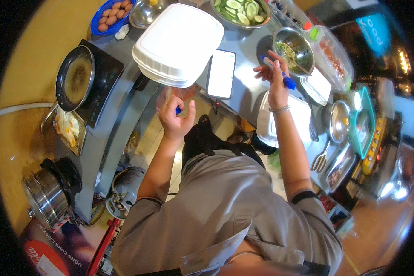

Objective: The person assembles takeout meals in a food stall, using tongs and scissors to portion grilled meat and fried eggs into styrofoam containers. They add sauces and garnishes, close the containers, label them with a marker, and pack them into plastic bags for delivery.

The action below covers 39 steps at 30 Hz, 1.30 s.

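Observation:
In my right hand [274, 79] is a marker pen [277, 71] with blue ends, lying between thumb and fingers. The other fingers are spread. My left hand [176, 117] is curled around a small blue piece [178, 110], perhaps a pen cap, mostly hidden by the fingers. Just beyond the left hand sits a closed white clamshell food box [179, 45] at the counter edge. A phone [221, 74] with a lit screen lies between the hands, right of that box. Another white food box [284, 119] is partly covered by my right forearm.
A frying pan [75, 78] rests on a black cooktop [107, 88] at left, above a tray of fried eggs [69, 129]. Behind are a basket of eggs [114, 13] and a bowl of sliced cucumber [241, 12]. A steel bowl [305, 45] and tongs [320, 162] are at right.

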### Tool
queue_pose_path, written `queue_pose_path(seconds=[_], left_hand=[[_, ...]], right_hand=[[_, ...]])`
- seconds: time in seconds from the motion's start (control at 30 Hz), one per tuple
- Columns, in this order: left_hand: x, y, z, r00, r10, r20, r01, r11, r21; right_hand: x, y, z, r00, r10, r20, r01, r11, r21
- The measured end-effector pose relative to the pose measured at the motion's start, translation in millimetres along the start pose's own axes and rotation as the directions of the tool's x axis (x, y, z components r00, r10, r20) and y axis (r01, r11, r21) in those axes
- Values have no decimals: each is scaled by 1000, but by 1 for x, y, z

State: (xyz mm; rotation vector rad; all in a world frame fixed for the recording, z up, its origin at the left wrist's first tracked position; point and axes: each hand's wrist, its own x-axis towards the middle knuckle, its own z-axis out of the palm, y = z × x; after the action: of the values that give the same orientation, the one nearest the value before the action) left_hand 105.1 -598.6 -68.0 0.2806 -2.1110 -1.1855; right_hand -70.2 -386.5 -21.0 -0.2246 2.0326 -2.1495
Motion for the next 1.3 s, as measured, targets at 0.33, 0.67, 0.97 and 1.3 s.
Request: queue_pose_path(seconds=[0.33,0.67,0.97,1.3], left_hand=[[65,-3,-22,982,-72,-176,122,950,289],[66,-14,-26,949,-297,-111,316,911,266],[70,-4,-31,931,-360,-63,365,904,223],[69,-13,-27,940,-325,-103,338,927,164]], right_hand=[[70,-26,106,806,-183,564,244,969,-34],[87,-12,196,702,-134,699,344,924,-168],[84,-7,209,683,-216,698,483,850,-209],[92,4,212,751,-235,617,440,875,-202]])
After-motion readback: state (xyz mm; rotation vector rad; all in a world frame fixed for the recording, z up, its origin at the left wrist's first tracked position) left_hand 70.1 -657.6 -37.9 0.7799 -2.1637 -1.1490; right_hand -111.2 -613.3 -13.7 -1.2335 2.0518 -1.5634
